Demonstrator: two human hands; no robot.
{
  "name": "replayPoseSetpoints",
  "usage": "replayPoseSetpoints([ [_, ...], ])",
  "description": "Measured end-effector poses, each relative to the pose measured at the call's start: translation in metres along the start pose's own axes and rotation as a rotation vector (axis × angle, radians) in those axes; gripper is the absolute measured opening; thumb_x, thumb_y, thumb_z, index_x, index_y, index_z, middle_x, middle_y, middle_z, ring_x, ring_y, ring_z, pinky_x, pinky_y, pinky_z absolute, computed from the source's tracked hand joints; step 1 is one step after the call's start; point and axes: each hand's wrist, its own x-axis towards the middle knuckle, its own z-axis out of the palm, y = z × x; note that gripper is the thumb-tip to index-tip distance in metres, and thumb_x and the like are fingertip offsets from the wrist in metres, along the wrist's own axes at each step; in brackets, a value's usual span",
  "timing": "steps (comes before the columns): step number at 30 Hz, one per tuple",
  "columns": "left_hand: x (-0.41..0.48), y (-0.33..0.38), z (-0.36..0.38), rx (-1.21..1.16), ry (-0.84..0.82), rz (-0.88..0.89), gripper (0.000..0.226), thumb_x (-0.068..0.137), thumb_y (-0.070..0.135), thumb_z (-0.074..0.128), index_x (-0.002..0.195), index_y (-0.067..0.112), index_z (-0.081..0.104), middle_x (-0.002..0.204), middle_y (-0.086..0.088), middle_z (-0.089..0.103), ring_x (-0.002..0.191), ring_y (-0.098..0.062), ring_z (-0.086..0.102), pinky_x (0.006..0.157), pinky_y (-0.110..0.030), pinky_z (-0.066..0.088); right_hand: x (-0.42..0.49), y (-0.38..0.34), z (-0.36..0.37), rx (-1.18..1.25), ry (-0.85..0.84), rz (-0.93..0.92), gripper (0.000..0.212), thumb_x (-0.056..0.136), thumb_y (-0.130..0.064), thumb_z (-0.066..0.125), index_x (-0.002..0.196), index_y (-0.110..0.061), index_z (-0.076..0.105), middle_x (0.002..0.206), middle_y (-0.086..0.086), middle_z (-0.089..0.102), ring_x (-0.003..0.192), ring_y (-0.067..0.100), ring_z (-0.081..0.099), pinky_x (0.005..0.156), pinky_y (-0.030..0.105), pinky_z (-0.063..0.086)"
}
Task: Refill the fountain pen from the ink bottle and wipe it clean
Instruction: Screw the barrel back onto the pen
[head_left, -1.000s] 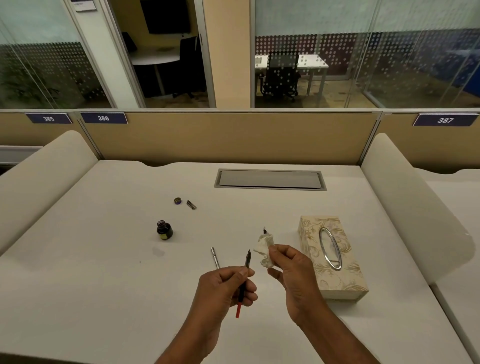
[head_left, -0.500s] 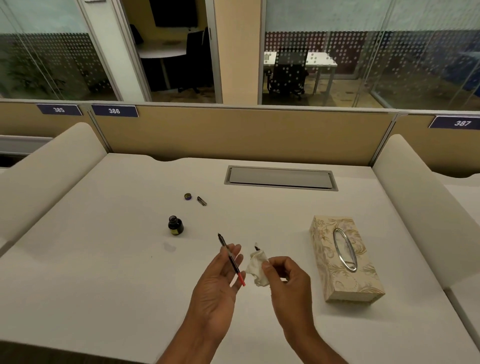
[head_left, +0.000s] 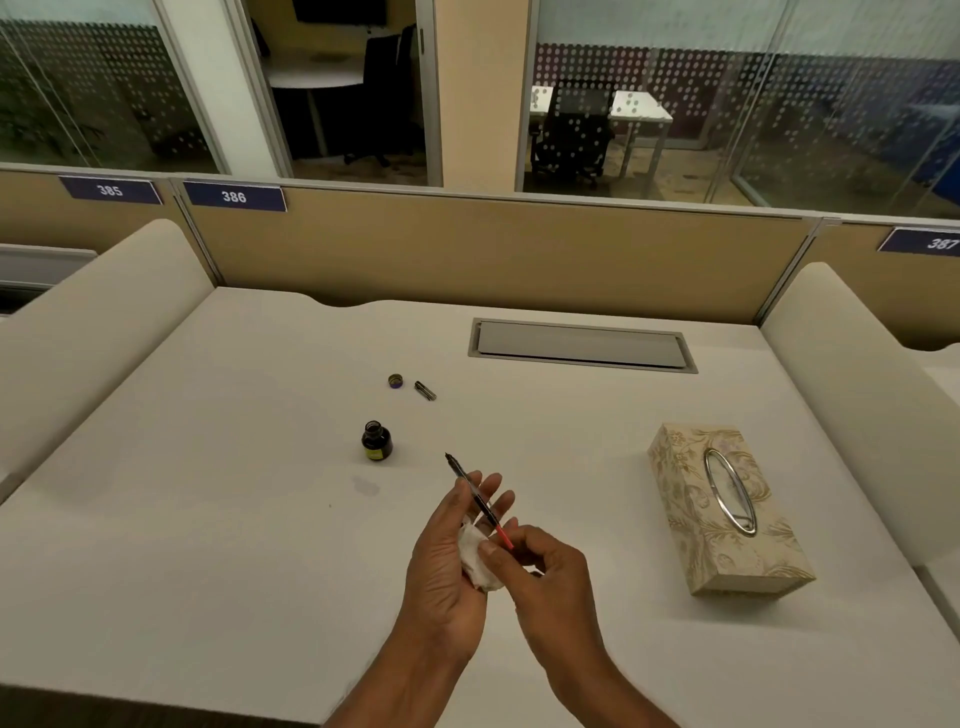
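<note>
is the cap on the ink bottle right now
No, the ink bottle stands open, its cap lying apart on the desk.

Counts, all on or over one bench (head_left: 208, 519):
- pen (head_left: 470, 486): one
- ink bottle (head_left: 376, 441): one
- bottle cap (head_left: 396, 381): one, loose
- small metal pen part (head_left: 425, 391): one
- tissue wad (head_left: 475, 564): one
- tissue box (head_left: 727, 509): one, on the right
- dark stain (head_left: 365, 486): one
- grey hatch (head_left: 582, 345): one, on the far side
- grips: two, left grip (head_left: 447, 561) and right grip (head_left: 540, 577)
- number plates: three, plate 385 (head_left: 110, 190), plate 386 (head_left: 234, 196), plate 387 (head_left: 930, 241)
- padded dividers: two, left divider (head_left: 104, 322) and right divider (head_left: 852, 364)
</note>
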Motion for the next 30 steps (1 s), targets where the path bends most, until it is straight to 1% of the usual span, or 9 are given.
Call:
replayPoseSetpoints([
  [2,0.002,0.005,-0.007,0.011,-0.001,0.000,0.026,0.088,0.030,0.067,0.110,0.019,0.073,0.122,-0.004,0.073,0.109,-0.023,0.067,0.109,-0.057,0.044,0.001,0.001,0.009,0.007,-0.012,0.034,0.008,0.089,-0.022,0.072,0.089,-0.026,0.079,0.087,-0.008,0.078,0.087,0.008,0.071,0.080,0.022,0.053],
  [6,-0.002,0.016,-0.013,0.116,0.022,0.028,0.017,0.083,0.035,0.067,0.085,0.026,0.081,0.090,0.004,0.078,0.071,-0.015,0.061,0.081,-0.040,0.046,0.001,0.003,0.024,0.017,-0.030,0.123,0.010,0.090,-0.021,0.072,0.093,-0.025,0.080,0.089,-0.009,0.079,0.089,0.007,0.072,0.082,0.020,0.054],
  [8,0.000,0.017,-0.018,0.163,0.066,0.043,0.018,0.086,0.035,0.066,0.084,0.027,0.082,0.097,0.007,0.079,0.072,-0.016,0.060,0.073,-0.033,0.048,0.000,0.004,0.029,0.067,-0.031,0.156,0.012,0.089,-0.017,0.073,0.095,-0.025,0.080,0.089,-0.010,0.080,0.089,0.006,0.074,0.081,0.019,0.055],
  [12,0.007,0.010,-0.027,0.172,0.142,0.047,0.020,0.095,0.034,0.061,0.107,0.025,0.074,0.118,0.002,0.077,0.081,-0.020,0.063,0.067,-0.031,0.056,0.001,0.013,0.033,0.028,0.029,0.162,0.003,0.084,-0.017,0.079,0.085,-0.020,0.078,0.081,-0.003,0.079,0.079,0.013,0.075,0.077,0.026,0.060],
  [14,0.008,0.006,-0.027,0.143,0.161,0.048,0.022,0.094,0.034,0.063,0.110,0.022,0.073,0.119,-0.001,0.077,0.077,-0.020,0.063,0.072,-0.035,0.056,0.003,0.018,0.030,0.006,0.034,0.160,0.009,0.080,-0.021,0.082,0.079,-0.018,0.073,0.080,-0.003,0.078,0.077,0.015,0.074,0.076,0.030,0.061],
  [17,0.010,0.001,-0.024,0.068,0.201,0.051,0.021,0.095,0.032,0.063,0.109,0.018,0.073,0.118,-0.004,0.077,0.070,-0.019,0.061,0.078,-0.039,0.054,0.006,0.023,0.020,-0.052,-0.009,0.148,0.018,0.077,-0.032,0.083,0.078,-0.021,0.070,0.079,-0.009,0.074,0.072,0.006,0.067,0.072,0.023,0.057],
  [23,0.020,-0.003,-0.018,0.022,0.257,0.053,0.019,0.101,0.030,0.055,0.105,0.019,0.070,0.112,-0.002,0.074,0.083,-0.017,0.056,0.072,-0.028,0.046,0.010,0.028,-0.001,-0.080,-0.124,0.093,0.027,0.078,-0.051,0.077,0.081,-0.025,0.068,0.079,-0.009,0.072,0.074,0.006,0.064,0.071,0.019,0.053],
  [27,0.036,0.002,-0.026,0.035,0.261,0.021,0.020,0.104,0.030,0.048,0.103,0.022,0.066,0.109,0.001,0.072,0.086,-0.015,0.059,0.072,-0.026,0.044,0.039,0.038,-0.005,-0.054,0.081,0.086,0.036,0.089,-0.048,0.067,0.071,-0.017,0.065,0.069,0.004,0.067,0.059,0.006,0.057,0.062,0.018,0.048],
  [30,0.052,0.013,-0.034,0.066,0.283,-0.017,0.022,0.105,0.031,0.046,0.102,0.022,0.065,0.105,0.003,0.073,0.083,-0.015,0.057,0.070,-0.025,0.042,0.089,0.074,0.010,-0.273,0.176,0.055,0.022,0.090,-0.038,0.070,0.078,-0.021,0.064,0.074,-0.005,0.067,0.067,0.010,0.061,0.064,0.028,0.052],
])
